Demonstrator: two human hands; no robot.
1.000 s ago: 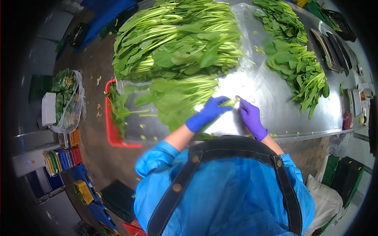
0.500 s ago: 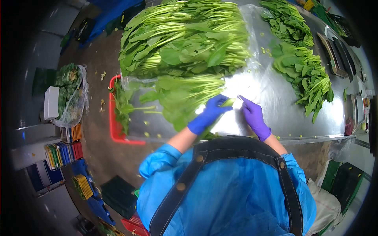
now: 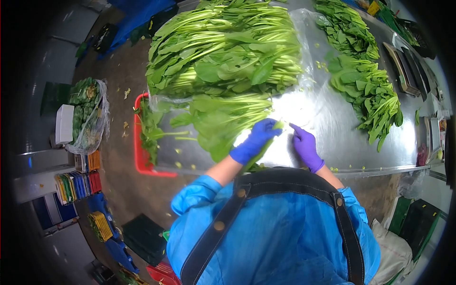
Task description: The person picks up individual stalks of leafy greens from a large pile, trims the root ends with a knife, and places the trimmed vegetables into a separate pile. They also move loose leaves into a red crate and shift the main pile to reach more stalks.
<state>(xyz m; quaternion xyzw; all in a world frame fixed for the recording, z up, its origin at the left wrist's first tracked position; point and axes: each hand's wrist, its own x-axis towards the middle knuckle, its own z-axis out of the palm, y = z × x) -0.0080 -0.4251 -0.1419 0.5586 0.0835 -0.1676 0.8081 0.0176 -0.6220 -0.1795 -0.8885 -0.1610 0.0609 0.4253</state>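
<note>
My left hand (image 3: pixel 256 139), in a thin, tight blue glove, is curled around a long, smooth, green leafy stalk (image 3: pixel 279 125). The pale cut-looking end pokes out past my fingers, and the leafy part hangs back under my palm. My right hand (image 3: pixel 306 148), in a thin purple glove, is just beside that pale end, with one finger pointing at it. I cannot tell if it is gripping something small.

Just past my left hand lies a loose bunch of floppy, soft-looking green leaves with thin stems (image 3: pixel 228 116). Farther ahead is a big, thick heap of long leafy greens (image 3: pixel 223 52), with crinkly clear plastic sheet (image 3: pixel 304 38) beside it. Ahead and to the right of my right hand is a bushy row of green leaves (image 3: pixel 365 90).

Under both hands is a flat, shiny metal table (image 3: pixel 342 152), bright with light. Little green bits (image 3: pixel 335 169) dot its near edge. Well to the left of my left hand is a red plastic tub (image 3: pixel 138 137) with leaves in it. Past that is a dull brown floor (image 3: pixel 118 175).
</note>
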